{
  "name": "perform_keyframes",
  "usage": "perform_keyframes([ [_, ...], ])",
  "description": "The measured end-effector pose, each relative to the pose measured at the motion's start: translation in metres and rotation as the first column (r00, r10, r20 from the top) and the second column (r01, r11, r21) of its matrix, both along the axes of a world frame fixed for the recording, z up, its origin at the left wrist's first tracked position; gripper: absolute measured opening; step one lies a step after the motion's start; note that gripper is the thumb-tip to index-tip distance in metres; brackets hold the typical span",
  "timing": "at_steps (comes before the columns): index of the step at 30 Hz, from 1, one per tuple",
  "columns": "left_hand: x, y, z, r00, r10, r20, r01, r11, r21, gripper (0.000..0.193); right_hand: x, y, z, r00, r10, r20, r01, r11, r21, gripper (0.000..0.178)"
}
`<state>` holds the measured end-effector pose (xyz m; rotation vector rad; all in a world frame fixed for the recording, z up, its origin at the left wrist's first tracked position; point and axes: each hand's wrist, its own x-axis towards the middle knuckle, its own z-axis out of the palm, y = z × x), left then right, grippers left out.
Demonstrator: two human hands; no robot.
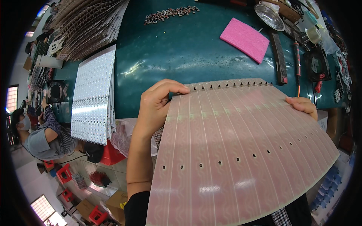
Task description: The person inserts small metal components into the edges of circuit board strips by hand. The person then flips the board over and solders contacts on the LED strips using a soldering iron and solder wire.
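Observation:
A large pinkish circuit board panel (230, 143), scored into long narrow strips, is tilted up in front of me. Small black parts stick up in a row along its far edge, and a line of oval holes crosses its nearer half. My left hand (155, 105) is closed on the panel's far left corner, thumb and finger pinching the edge. At the far right edge my right hand (304, 106) grips the same panel, with only its fingers showing; the rest is hidden behind the board.
On the green table (162, 56) lie a pile of small parts (171, 14), a pink foam block (246, 39), a dark bar (278, 58), a soldering iron (297, 60) and a metal dish (269, 17). White board panels (93, 98) and brownish panels (90, 26) are stacked left. A masked person (41, 132) sits beyond.

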<state>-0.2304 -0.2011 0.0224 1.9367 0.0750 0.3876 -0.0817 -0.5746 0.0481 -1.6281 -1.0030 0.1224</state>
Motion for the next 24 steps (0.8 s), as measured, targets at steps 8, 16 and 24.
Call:
perform_keyframes([
  [8, -0.007, 0.002, -0.001, 0.988, 0.154, -0.028, -0.155, 0.988, -0.019, 0.027, -0.004, 0.001, 0.005, 1.0, -0.016, -0.011, 0.015, 1.0, -0.027, 0.03],
  [16, -0.014, 0.009, -0.024, 0.99, 0.131, 0.061, -0.127, 0.99, -0.067, 0.024, -0.006, 0.004, 0.009, 0.999, -0.022, -0.03, 0.021, 1.0, -0.018, 0.028],
  [24, -0.015, 0.011, -0.022, 0.992, 0.116, 0.056, -0.113, 0.992, -0.062, 0.023, -0.008, 0.003, 0.011, 0.997, -0.008, -0.076, 0.007, 1.0, -0.019, 0.027],
])
